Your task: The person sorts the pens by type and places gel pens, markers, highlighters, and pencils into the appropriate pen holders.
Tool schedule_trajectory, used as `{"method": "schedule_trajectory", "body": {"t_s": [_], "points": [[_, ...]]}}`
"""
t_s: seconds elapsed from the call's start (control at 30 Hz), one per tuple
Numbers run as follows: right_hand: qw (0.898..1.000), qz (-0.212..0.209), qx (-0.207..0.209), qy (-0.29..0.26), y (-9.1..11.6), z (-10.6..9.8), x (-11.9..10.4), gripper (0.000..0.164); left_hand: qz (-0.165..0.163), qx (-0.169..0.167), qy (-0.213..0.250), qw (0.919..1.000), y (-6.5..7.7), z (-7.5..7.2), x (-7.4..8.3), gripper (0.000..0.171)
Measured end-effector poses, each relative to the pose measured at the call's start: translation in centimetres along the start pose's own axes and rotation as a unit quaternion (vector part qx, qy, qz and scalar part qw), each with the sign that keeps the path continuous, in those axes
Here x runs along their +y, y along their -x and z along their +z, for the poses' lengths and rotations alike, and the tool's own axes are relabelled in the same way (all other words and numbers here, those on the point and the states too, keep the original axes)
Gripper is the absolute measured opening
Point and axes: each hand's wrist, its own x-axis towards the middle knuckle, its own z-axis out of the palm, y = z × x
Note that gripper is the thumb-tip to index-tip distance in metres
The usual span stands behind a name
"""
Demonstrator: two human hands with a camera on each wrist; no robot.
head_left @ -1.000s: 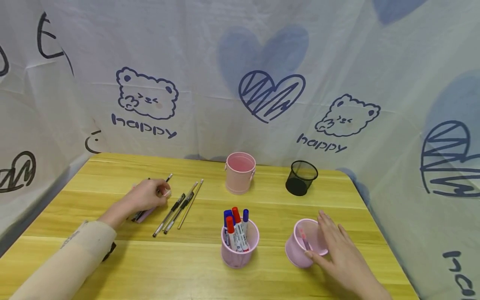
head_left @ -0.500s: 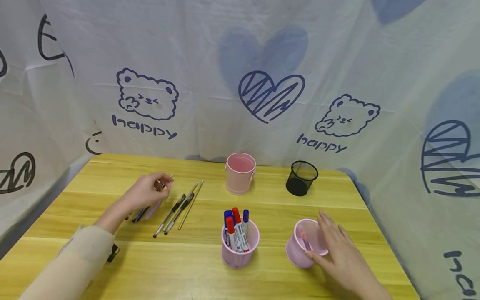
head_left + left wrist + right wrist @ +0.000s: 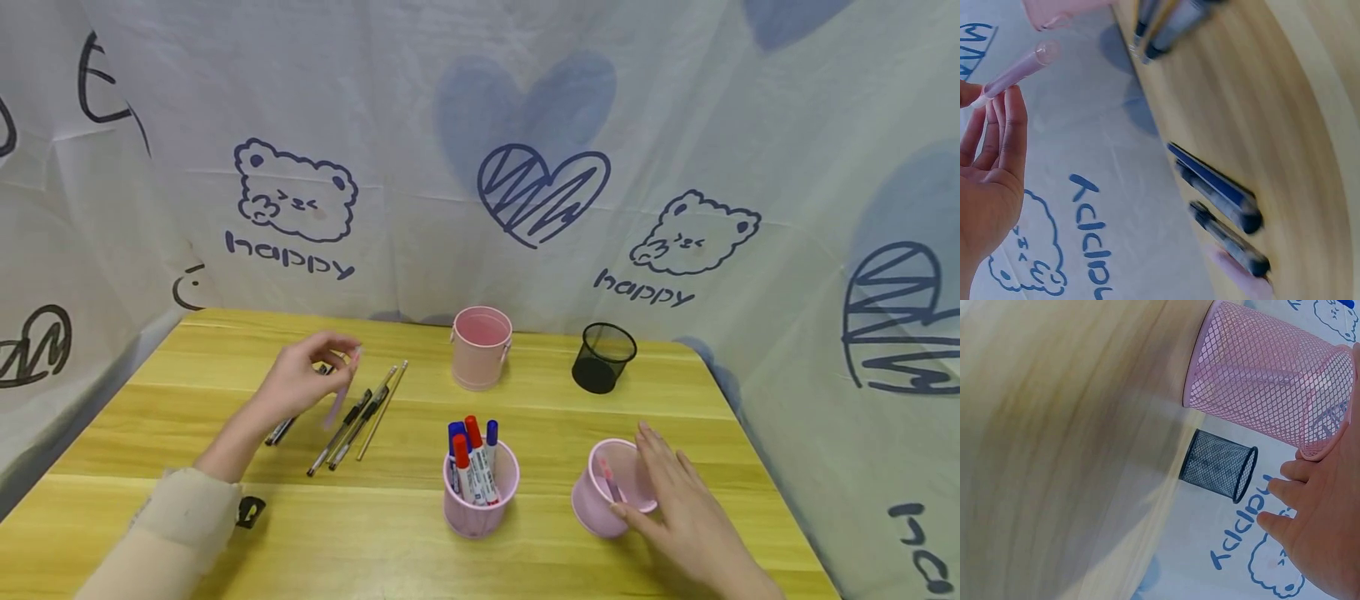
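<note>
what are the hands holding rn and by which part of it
The left hand pinches a pale purple pen near one end; the right hand grips nothing, its fingers resting against a pink mesh cup's rim.

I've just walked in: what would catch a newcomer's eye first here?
Probably the white cloth backdrop behind the table, printed with blue hearts and bear faces. Next, the red- and blue-capped markers in a pink pen cup, front and centre on the table. Then the person's left grip, pinching a lilac pen above the table's left side.
</note>
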Motion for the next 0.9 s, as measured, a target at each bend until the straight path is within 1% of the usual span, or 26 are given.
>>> {"method": "schedule_trajectory", "body": {"t_s": [0.13, 0.23, 0.3, 0.4, 0.53, 0.6, 0.7, 0.8, 0.9], "points": [[1.0, 0.001, 0.0, 0.0, 0.1, 0.1, 0.0, 0.096, 0.005, 0.016, 0.027, 0.9995, 0.3, 0.4, 1.0, 0.032], [1.0, -0.001, 0.002, 0.0, 0.1, 0.1, 0.0, 0.096, 0.01, 0.025, 0.068, 0.9973, 0.5, 0.7, 1.9, 0.033], [1.0, 0.0, 0.0, -0.001, 0.1, 0.0, 0.0, 0.096, 0.021, 0.033, 0.096, 0.9946, 0.6, 1.0, 2.5, 0.034], [1.0, -0.001, -0.001, -0.002, 0.1, -0.1, 0.0, 0.095, 0.05, 0.049, 0.136, 0.9881, 0.7, 1.4, 3.4, 0.034], [1.0, -0.011, 0.008, 0.0, 0.1, -0.1, 0.0, 0.095, 0.098, 0.068, 0.174, 0.9775, 0.8, 2.1, 4.4, 0.034], [1.0, -0.012, 0.01, -0.001, 0.1, -0.1, 0.0, 0.095, 0.115, 0.073, 0.192, 0.9719, 0.8, 2.3, 5.0, 0.034], [1.0, -0.003, 0.001, -0.004, 0.1, -0.1, 0.0, 0.095, 0.133, 0.077, 0.209, 0.9656, 1.0, 2.6, 5.8, 0.034], [1.0, 0.008, -0.012, -0.006, 0.1, -0.1, 0.0, 0.096, 0.141, 0.078, 0.223, 0.9616, 1.2, 2.8, 6.7, 0.035], [1.0, 0.008, -0.013, -0.007, 0.1, -0.1, 0.0, 0.096, 0.149, 0.076, 0.242, 0.9559, 1.5, 2.9, 7.6, 0.036]]}}
